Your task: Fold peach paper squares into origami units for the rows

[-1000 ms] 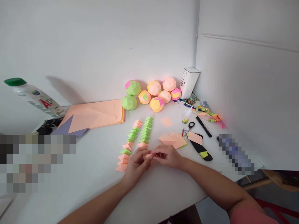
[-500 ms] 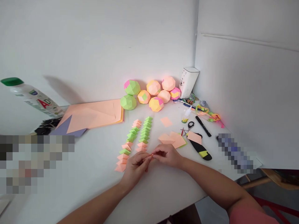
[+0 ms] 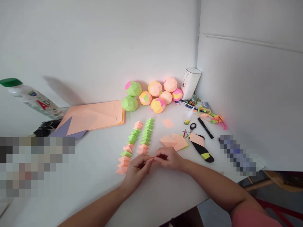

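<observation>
Between my two hands is a small piece of orange paper [image 3: 152, 158], mostly covered by the fingers. My left hand [image 3: 137, 168] pinches one end of it, and my right hand [image 3: 170, 157] pinches the other, fingertips nearly touching. Beside my left hand run two rows of folded paper pieces, a left row [image 3: 126, 154] and a right row [image 3: 147, 134], in peach and green. Just beyond my right hand lie peach paper sheets [image 3: 179, 141] with a green edge showing underneath. A single peach square [image 3: 168, 123] lies farther back.
Several faceted paper balls [image 3: 158, 105] stand against the back wall. At right are a glue bottle [image 3: 188, 117], scissors [image 3: 193, 126], a black pen [image 3: 205, 127] and a black-and-yellow cutter [image 3: 205, 154]. A stack of peach paper [image 3: 94, 116] and a white bottle [image 3: 35, 97] are at left.
My hands stay almost in place, both still pinching the paper. The fingertips have parted slightly, so a little more of the orange paper shows. Nothing else has visibly moved on the table.
</observation>
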`<state>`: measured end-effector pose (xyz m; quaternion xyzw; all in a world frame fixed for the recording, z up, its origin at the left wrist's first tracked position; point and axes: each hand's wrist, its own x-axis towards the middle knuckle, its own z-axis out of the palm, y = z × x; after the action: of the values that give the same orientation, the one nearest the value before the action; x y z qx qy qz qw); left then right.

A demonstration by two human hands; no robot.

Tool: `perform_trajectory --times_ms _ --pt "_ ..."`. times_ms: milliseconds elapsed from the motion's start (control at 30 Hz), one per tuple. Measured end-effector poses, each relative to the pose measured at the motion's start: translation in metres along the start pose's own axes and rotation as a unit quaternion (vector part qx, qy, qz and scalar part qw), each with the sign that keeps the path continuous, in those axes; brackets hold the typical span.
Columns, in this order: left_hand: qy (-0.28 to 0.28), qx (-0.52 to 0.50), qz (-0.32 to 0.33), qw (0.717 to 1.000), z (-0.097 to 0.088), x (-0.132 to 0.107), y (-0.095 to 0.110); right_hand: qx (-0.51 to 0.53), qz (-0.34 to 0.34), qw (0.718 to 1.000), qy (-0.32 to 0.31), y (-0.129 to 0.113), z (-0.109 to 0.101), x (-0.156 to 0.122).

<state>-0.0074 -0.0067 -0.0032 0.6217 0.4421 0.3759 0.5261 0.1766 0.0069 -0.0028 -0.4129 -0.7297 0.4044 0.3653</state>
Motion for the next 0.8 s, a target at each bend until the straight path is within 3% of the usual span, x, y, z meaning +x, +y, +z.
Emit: perform_trajectory --times_ms 400,800 --pt "0.003 0.001 0.005 1.000 -0.0002 0.0016 0.0007 -0.004 -0.008 0.999 -0.032 -0.0011 -0.0008 -0.0008" --pt "-0.019 -0.049 -0.060 0.997 0.0014 0.0001 0.0019 -0.006 0.009 1.000 -0.011 -0.0019 -0.0001 -0.0006"
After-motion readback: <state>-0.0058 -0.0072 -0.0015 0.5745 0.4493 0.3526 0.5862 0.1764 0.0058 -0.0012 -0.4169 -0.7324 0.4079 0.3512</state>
